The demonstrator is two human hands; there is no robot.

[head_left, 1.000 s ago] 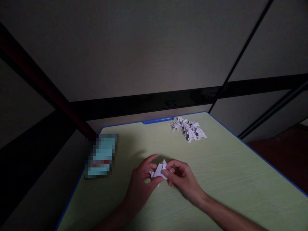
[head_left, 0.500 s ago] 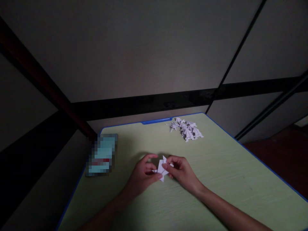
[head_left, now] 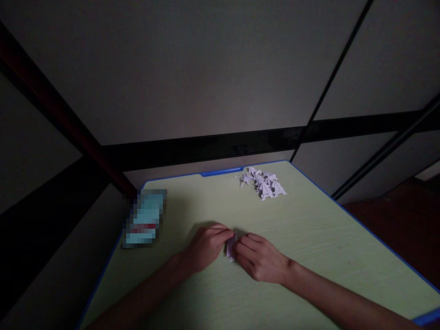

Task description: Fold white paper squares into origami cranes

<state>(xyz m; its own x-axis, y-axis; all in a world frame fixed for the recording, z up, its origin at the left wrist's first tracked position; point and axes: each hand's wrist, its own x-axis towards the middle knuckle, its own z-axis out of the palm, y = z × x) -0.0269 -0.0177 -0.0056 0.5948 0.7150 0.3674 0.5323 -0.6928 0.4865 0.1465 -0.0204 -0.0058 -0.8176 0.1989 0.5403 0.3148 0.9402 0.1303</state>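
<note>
A small piece of folded white paper (head_left: 230, 250) is between my two hands, low over the front middle of the table. My left hand (head_left: 208, 244) pinches its far end with the fingertips. From the other side, my right hand (head_left: 259, 255) closes its fingers on the paper's right edge. Much of the paper is hidden behind my fingers, so its exact folded shape does not show. Farther back on the right lies a cluster of several folded white paper figures (head_left: 265, 185), with points and small legs.
The pale green table (head_left: 319, 256) has a blue rim and a blue pen groove (head_left: 222, 172) at its back edge. At the left edge lies a flat, blurred-out bluish object (head_left: 146, 217). Directly behind the table stands a panelled wall (head_left: 206, 78) with a black stripe.
My left fingers, spread apart before, now pinch the paper's far end. My right hand has turned palm-down over the paper, covering more of it. The view shifted slightly.
</note>
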